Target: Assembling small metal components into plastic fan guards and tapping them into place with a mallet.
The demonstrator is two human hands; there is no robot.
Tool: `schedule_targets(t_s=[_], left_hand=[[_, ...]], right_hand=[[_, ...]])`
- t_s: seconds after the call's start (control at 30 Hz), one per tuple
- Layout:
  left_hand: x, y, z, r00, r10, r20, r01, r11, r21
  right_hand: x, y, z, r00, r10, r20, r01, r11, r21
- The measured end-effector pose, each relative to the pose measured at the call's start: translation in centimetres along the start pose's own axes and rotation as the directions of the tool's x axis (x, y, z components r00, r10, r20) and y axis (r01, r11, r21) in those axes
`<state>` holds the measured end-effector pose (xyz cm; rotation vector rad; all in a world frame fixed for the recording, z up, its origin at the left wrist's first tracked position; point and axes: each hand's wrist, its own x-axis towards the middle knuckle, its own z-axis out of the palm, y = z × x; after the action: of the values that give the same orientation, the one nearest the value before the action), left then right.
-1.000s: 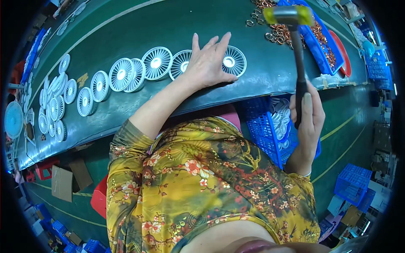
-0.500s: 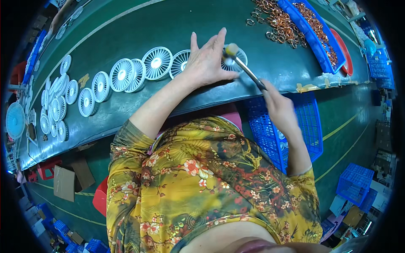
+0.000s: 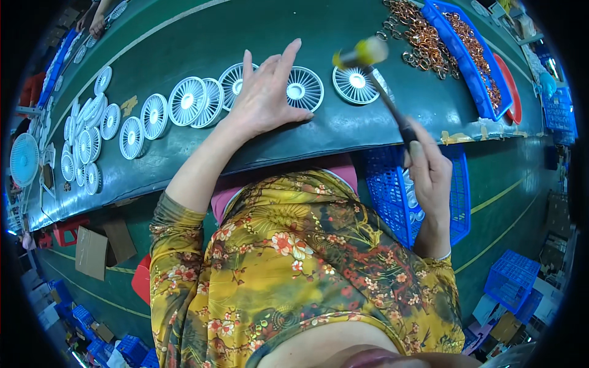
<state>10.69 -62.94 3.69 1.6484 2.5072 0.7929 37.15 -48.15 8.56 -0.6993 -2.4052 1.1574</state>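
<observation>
My left hand (image 3: 264, 98) is spread, thumb and index finger apart, beside a white spoked plastic disc (image 3: 313, 92); whether it touches the rim I cannot tell. It partly covers another spoked disc (image 3: 229, 78) behind it. My right hand (image 3: 431, 175) is wrapped round the dark handle of a mallet (image 3: 396, 109). The mallet's yellow-and-white head (image 3: 363, 53) is blurred and appears raised over a third spoked disc (image 3: 354, 88). More white discs (image 3: 187, 101) run leftward in a row, some overlapping, to a loose pile (image 3: 86, 144) at the left.
Copper-coloured rings (image 3: 423, 40) lie heaped at the far right beside a long blue tray (image 3: 457, 58) holding more. A red tray (image 3: 510, 92) shows behind it. Below the green table's edge stands a blue crate (image 3: 388, 196) with white pieces inside. Another person's hand (image 3: 97, 26) is at upper left.
My left hand has moved left, from the rightmost disc to the neighbouring one. The mallet has lifted off the rightmost disc, its head swinging up. Another person's hand has appeared at upper left.
</observation>
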Motion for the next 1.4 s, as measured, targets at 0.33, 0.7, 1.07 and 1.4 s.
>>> schedule_targets(t_s=[0.33,0.7,1.07,1.4], left_hand=[[-1.4,-1.5,-2.5,0.998,0.069,0.011,-0.07,0.992,0.102],[-2.4,-4.0,-2.7,0.989,-0.117,-0.084,0.123,0.99,0.063],[-0.1,-3.8,-1.0,0.977,-0.1,-0.19,0.119,0.988,0.094],[-2.0,-4.8,-4.9,0.998,-0.046,-0.044,0.032,0.959,-0.283]], right_hand=[[1.8,0.3,4.0,0.979,-0.12,0.166,0.172,0.921,-0.348],[2.3,-2.5,4.0,0.986,-0.13,0.106,0.141,0.984,-0.105],[6.2,-2.5,6.8,0.987,0.007,0.162,0.026,0.979,-0.201],[4.1,-1.7,6.1,0.954,0.039,0.298,-0.045,0.999,0.013]])
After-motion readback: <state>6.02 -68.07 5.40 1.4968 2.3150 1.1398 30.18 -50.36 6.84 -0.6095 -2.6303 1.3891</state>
